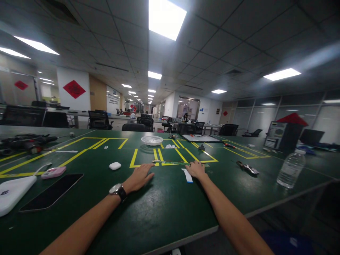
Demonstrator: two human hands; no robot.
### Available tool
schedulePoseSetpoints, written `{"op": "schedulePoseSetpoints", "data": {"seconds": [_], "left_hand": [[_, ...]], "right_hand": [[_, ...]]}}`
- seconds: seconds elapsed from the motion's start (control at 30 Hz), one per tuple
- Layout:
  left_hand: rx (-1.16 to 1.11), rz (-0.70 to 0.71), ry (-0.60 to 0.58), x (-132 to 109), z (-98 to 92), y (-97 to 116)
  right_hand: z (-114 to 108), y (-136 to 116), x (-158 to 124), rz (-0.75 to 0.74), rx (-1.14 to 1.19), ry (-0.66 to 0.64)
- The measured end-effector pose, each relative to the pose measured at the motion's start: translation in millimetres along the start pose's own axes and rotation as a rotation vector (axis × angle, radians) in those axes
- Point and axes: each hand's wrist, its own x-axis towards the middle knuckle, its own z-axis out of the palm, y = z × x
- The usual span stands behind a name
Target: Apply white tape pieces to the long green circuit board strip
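My left hand [140, 177], below a wristwatch, rests on the green table with its fingers spread and nothing in it. Just beyond its fingertips begins a long thin green strip [170, 162], lying across the yellow tape lines. My right hand [196, 169] is at the strip's right part, its fingers over or touching it; whether they grip it is too small to tell. A short white strip with a blue end [187, 176] lies beside my right hand, on its left. A white round basket [152, 141] stands farther back.
A white case [115, 165], a pink device [53, 172], a black phone [53, 191] and a white device [16, 193] lie left. Rightward are a metallic tool [247, 168], a water bottle [291, 169] and a black computer case [281, 136]. A whiteboard [201, 138] lies at the back.
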Motion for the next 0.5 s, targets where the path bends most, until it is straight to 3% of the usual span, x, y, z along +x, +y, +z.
{"op": "schedulePoseSetpoints", "data": {"seconds": [0.33, 0.5], "left_hand": [[0.110, 0.004, -0.059, -2.8, 6.5, -5.2], [0.146, 0.028, -0.065, -3.2, 9.1, -3.7]], "right_hand": [[4.6, 7.8, -6.0, -0.036, 0.080, -0.112], [-1.8, 7.1, -8.6, -0.042, 0.140, -0.025]]}}
